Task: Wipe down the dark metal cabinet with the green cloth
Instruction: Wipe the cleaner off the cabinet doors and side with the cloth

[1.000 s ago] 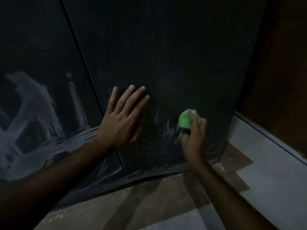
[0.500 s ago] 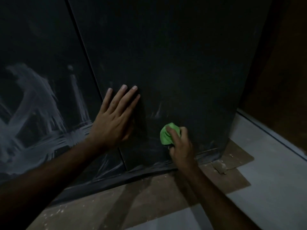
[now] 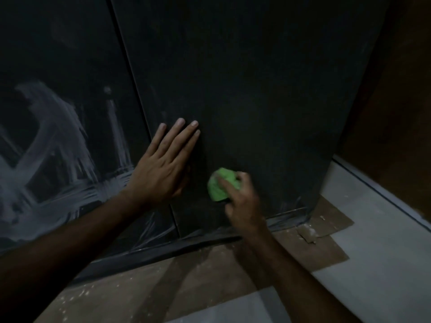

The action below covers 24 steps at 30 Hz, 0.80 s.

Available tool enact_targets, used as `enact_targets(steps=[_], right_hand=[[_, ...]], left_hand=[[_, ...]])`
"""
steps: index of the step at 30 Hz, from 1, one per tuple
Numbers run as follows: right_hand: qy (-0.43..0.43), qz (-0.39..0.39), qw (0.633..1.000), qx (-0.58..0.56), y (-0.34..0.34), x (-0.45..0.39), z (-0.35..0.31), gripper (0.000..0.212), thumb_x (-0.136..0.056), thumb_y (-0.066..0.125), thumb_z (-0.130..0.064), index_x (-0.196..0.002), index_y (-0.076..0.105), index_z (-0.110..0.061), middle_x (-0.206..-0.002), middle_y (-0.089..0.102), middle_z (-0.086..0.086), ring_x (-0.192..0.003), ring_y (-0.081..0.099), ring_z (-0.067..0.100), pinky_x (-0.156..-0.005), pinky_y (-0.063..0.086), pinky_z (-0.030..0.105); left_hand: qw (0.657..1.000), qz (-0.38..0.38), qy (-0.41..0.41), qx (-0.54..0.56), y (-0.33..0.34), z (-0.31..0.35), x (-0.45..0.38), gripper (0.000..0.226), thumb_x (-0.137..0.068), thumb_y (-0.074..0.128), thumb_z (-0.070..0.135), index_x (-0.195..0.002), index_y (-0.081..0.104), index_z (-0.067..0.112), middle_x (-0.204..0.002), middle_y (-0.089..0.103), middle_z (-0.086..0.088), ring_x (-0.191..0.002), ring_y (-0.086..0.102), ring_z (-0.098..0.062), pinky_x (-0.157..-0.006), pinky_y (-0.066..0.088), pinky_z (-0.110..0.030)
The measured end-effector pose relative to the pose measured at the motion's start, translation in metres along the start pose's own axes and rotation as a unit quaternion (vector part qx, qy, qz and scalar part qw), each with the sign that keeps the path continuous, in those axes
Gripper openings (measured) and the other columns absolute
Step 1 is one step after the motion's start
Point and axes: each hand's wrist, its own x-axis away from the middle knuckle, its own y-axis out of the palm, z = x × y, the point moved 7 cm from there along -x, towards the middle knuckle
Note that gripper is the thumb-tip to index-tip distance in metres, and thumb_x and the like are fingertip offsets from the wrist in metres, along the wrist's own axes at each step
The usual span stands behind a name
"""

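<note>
The dark metal cabinet (image 3: 256, 78) fills the upper view, with a vertical seam between its two doors. My left hand (image 3: 163, 166) lies flat with straight fingers across that seam, low on the doors. Just to its right, my right hand (image 3: 242, 201) grips a bunched green cloth (image 3: 220, 186) and presses it against the lower part of the right door. The left door carries broad white dusty smears (image 3: 60, 145); faint streaks remain along the right door's bottom edge.
Brown cardboard sheets (image 3: 314, 241) lie on the floor under the cabinet's base. Pale grey floor (image 3: 377, 264) spreads to the right, and a brown wall (image 3: 401, 136) stands close beside the cabinet's right edge.
My right hand carried the cloth down and left across the right door, from near its lower middle to close beside my left hand. My left hand stayed flat on the seam.
</note>
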Motion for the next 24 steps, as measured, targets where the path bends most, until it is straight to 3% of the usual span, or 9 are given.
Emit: enact_targets(steps=[3, 5, 8, 11, 13, 15, 17, 20, 24], right_hand=[[0.15, 0.16, 0.972, -0.089, -0.04, -0.015, 0.025, 0.078, -0.072, 0.06, 0.017, -0.14, 0.061, -0.02, -0.13, 0.048, 0.017, -0.115, 0.057, 0.032, -0.098, 0.047, 0.024], [0.157, 0.243, 0.951, -0.106, -0.048, -0.044, 0.006, 0.078, -0.077, 0.061, 0.015, -0.144, 0.055, -0.024, -0.131, 0.045, 0.012, -0.115, 0.052, 0.021, -0.097, 0.045, 0.019], [0.002, 0.154, 0.988, 0.017, -0.023, -0.068, -0.063, 0.078, -0.076, 0.063, 0.007, -0.144, 0.053, -0.031, -0.132, 0.047, 0.015, -0.108, 0.054, 0.029, -0.082, 0.054, 0.034], [-0.159, -0.007, 0.978, 0.134, 0.015, -0.032, -0.075, 0.064, -0.072, 0.071, 0.001, -0.13, 0.066, -0.023, -0.128, 0.057, 0.024, -0.099, 0.059, 0.042, -0.069, 0.057, 0.045], [-0.154, -0.06, 0.978, 0.124, 0.009, -0.021, -0.047, 0.074, -0.064, 0.074, 0.003, -0.133, 0.067, -0.024, -0.126, 0.059, 0.024, -0.099, 0.061, 0.044, -0.07, 0.058, 0.046], [-0.05, -0.001, 0.997, 0.052, -0.021, -0.033, -0.026, 0.083, -0.063, 0.07, 0.007, -0.139, 0.062, -0.026, -0.127, 0.054, 0.02, -0.106, 0.06, 0.042, -0.078, 0.058, 0.047], [0.027, 0.128, 0.991, -0.012, -0.055, -0.066, -0.03, 0.08, -0.07, 0.069, 0.006, -0.142, 0.059, -0.026, -0.126, 0.051, 0.015, -0.106, 0.059, 0.036, -0.085, 0.056, 0.044], [0.005, 0.24, 0.971, -0.009, -0.078, -0.131, -0.087, 0.072, -0.079, 0.073, -0.014, -0.146, 0.052, -0.031, -0.12, 0.05, 0.008, -0.097, 0.058, 0.025, -0.077, 0.05, 0.032], [-0.124, 0.133, 0.981, 0.067, -0.038, -0.132, -0.156, 0.081, -0.074, 0.069, -0.006, -0.149, 0.049, -0.031, -0.119, 0.052, 0.017, -0.095, 0.058, 0.037, -0.063, 0.054, 0.04]], left_hand=[[1.0, -0.001, 0.01, 0.018, -0.008, -0.001, 0.001, 0.072, -0.099, 0.047, 0.029, -0.16, 0.026, -0.001, -0.169, 0.021, -0.021, -0.159, 0.015, -0.038, -0.127, 0.016, -0.058], [0.999, 0.003, 0.001, 0.038, -0.015, -0.001, 0.001, 0.07, -0.099, 0.044, 0.029, -0.159, 0.027, -0.002, -0.168, 0.025, -0.022, -0.157, 0.018, -0.039, -0.127, 0.018, -0.058], [0.996, 0.031, -0.028, 0.079, -0.028, -0.007, -0.001, 0.065, -0.1, 0.04, 0.026, -0.156, 0.034, -0.005, -0.164, 0.033, -0.023, -0.155, 0.026, -0.039, -0.126, 0.022, -0.057], [0.994, 0.034, -0.029, 0.097, -0.037, -0.016, 0.0, 0.061, -0.099, 0.045, 0.023, -0.153, 0.041, -0.004, -0.159, 0.042, -0.022, -0.152, 0.033, -0.038, -0.123, 0.028, -0.058], [0.995, 0.021, -0.019, 0.092, -0.037, -0.022, 0.002, 0.062, -0.096, 0.051, 0.024, -0.152, 0.044, -0.001, -0.157, 0.045, -0.021, -0.151, 0.035, -0.038, -0.121, 0.032, -0.06], [0.996, 0.023, -0.015, 0.084, -0.04, -0.028, 0.006, 0.062, -0.095, 0.055, 0.026, -0.15, 0.047, 0.0, -0.154, 0.048, -0.021, -0.149, 0.038, -0.039, -0.119, 0.034, -0.061], [0.996, 0.046, -0.024, 0.075, -0.047, -0.035, 0.009, 0.06, -0.095, 0.054, 0.027, -0.149, 0.048, 0.0, -0.153, 0.049, -0.022, -0.148, 0.038, -0.04, -0.118, 0.033, -0.062], [0.991, 0.105, -0.056, 0.058, -0.068, -0.057, 0.005, 0.061, -0.097, 0.051, 0.032, -0.15, 0.046, 0.003, -0.155, 0.045, -0.02, -0.148, 0.036, -0.038, -0.121, 0.028, -0.059], [0.982, 0.159, -0.103, -0.016, -0.101, -0.105, 0.0, 0.064, -0.102, 0.048, 0.04, -0.156, 0.039, 0.007, -0.162, 0.035, -0.016, -0.153, 0.027, -0.035, -0.126, 0.013, -0.059]])
